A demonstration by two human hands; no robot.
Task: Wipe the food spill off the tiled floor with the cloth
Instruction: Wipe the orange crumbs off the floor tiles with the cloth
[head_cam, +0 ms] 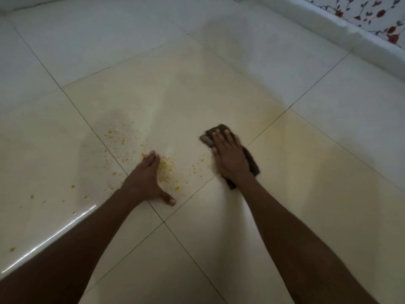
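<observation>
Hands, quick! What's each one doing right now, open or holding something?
Left hand: open, flat on the tiled floor beside the yellow food spill.
Right hand: open, fingers straight, pressing the dark brown cloth onto the floor.

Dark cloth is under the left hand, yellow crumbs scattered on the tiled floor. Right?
No. The head view shows the dark cloth under the right hand, not the left. The left hand lies flat on the tiled floor. The yellow crumbs are scattered as you say.

floor (219,73): large glossy cream tiles, thin dark grout lines | ledge (328,20): pale, raised, top right | floral-patterned surface (377,16) behind it | glare streak (50,238) lower left
</observation>
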